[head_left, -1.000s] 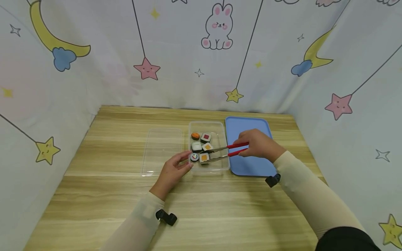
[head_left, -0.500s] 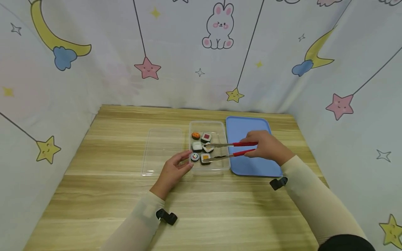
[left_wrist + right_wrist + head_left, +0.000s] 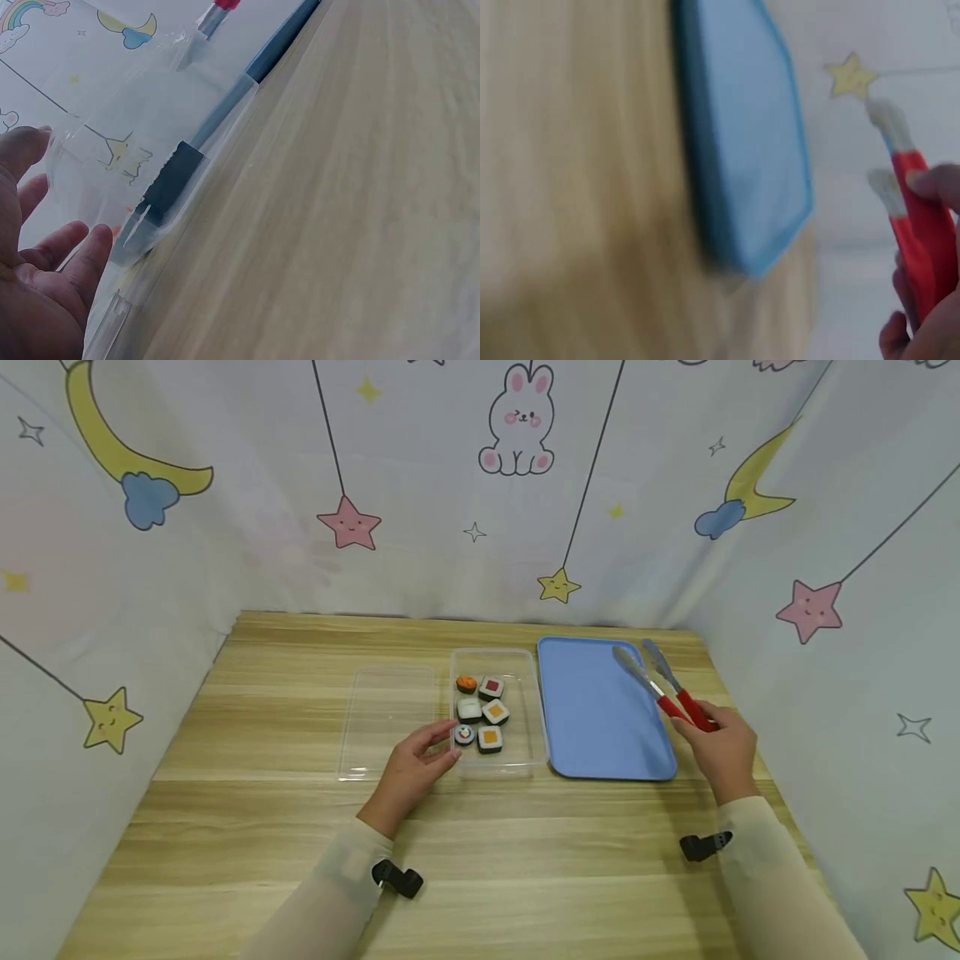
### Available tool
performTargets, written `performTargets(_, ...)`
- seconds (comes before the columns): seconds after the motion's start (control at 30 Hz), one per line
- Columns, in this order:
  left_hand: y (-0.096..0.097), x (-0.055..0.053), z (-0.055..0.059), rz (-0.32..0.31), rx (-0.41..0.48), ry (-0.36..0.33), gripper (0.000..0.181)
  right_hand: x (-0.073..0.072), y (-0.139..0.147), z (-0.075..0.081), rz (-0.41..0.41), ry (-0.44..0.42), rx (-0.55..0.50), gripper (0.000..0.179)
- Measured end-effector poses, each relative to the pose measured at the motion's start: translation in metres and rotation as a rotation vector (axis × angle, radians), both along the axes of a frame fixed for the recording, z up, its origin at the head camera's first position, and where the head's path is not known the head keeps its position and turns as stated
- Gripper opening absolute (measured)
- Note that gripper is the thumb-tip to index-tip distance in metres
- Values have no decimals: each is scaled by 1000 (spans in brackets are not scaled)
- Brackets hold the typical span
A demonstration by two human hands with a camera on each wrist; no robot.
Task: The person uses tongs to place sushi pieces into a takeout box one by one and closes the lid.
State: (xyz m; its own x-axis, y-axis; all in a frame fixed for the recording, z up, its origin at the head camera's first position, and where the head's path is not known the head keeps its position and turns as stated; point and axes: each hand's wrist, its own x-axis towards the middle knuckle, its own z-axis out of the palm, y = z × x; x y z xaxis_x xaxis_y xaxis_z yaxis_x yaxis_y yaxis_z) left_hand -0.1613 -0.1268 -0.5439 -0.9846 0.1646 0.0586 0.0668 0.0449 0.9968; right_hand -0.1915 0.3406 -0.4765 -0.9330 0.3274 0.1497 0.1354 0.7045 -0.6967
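Note:
My left hand [image 3: 412, 770] rests its fingertips against the left side of a clear plastic box [image 3: 528, 749]. Inside, several toy sushi pieces stand in two columns: an orange-topped one [image 3: 467, 683], a red-centred one [image 3: 492, 687], a white-topped one [image 3: 469, 709], two with orange-yellow squares [image 3: 495, 712], and a small round roll [image 3: 464, 735]. Over the right edge of the blue tray [image 3: 600, 735], my right hand [image 3: 723, 752] grips metal tongs by their red handles [image 3: 693, 710]. The tongs [image 3: 922, 232] point up and away, arms spread, nothing between the tips.
A clear lid [image 3: 390, 722] lies flat on the wooden table [image 3: 465, 868], left of the box. The tray sits close along the box's right side. A cartoon-printed white curtain [image 3: 420, 460] encloses the table at the back and sides.
The right hand has carried the tongs away from the box to the tray's right edge, turning them to point upward. The sushi pieces stay in the box; the left hand has hardly moved.

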Motion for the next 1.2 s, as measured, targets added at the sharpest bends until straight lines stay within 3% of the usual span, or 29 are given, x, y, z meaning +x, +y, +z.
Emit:
performTargets(0.13, 0, 0, 0, -2, 4, 1, 51, 9, 20, -18, -143, -32, -20, 59)
performTargets(0.33, 0, 0, 0, 6, 3, 2, 50, 13, 35, -38, -231, -136, -54, 64)
performTargets(0.63, 0, 0, -1, 7, 8, 10, 49, 12, 37, -48, -168, -221, 55, 64)
performTargets(0.8, 0, 1, 1, 7, 14, 18, 50, 15, 31, -40, -171, -241, 133, 82)
performTargets(0.9, -3, 2, 3, 36, 11, 55, 49, 18, 6, -22, -164, -144, 159, 84)
performTargets(0.97, -7, 1, 4, 71, 3, 100, 50, 19, -22, -6, -113, 5, 122, 76)
performTargets(1.03, -15, 0, 6, 124, -15, 142, 50, 20, -57, 7, -14, 155, 77, 66)
performTargets(1.1, -28, -3, 8, 187, -61, 187, 50, 22, -96, 18, 108, 244, 22, 57)
performTargets(1.13, -36, -5, 8, 228, -111, 213, 50, 23, -117, 22, 176, 271, -18, 55)
performTargets(1.2, -53, -8, 8, 317, -221, 240, 49, 25, -160, 30, 283, 244, -84, 51)
